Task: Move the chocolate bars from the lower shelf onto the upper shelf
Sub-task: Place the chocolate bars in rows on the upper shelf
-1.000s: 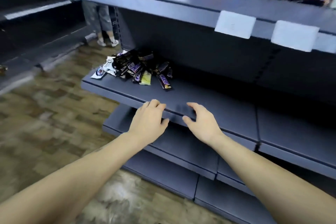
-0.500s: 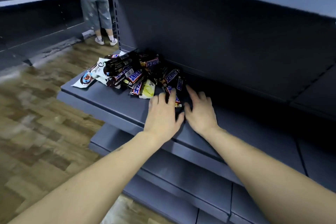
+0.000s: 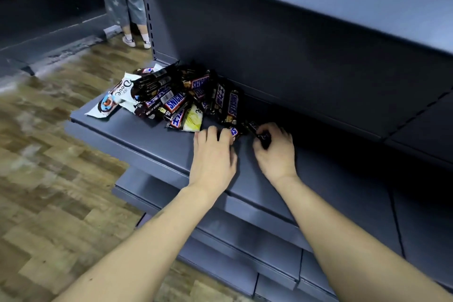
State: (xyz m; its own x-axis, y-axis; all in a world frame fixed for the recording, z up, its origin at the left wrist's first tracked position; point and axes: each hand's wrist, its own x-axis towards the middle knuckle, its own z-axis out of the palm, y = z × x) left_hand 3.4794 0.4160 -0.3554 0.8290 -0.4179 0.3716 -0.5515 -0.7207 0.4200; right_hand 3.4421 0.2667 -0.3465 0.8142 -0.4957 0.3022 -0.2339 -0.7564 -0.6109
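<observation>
Reaching into the lower shelf, both hands work at the near edge of the pile of chocolate bars. The pile lies on the lower shelf, toward its left end and close to the back panel. Most wrappers in it are dark Snickers bars, and a white Dove pack sticks out on the side of the pile farthest from the hands.

The left hand lies palm down just in front of the pile. Its fingers are curled over one Snickers bar at the pile's near corner, so this grip is clenched on that bar; only a small part of the wrapper shows past the fingertips.

The right hand is just beside the left one, on the side away from the pile. Its fingers and thumb pinch a dark bar, so this grip is grasping it. That bar lies at the edge of the pile, partly in shadow, and I cannot tell if it is lifted off the shelf.

The upper shelf runs above the pile. Behind the pile, past the shelf's end, a person's legs stand on the wooden floor.
</observation>
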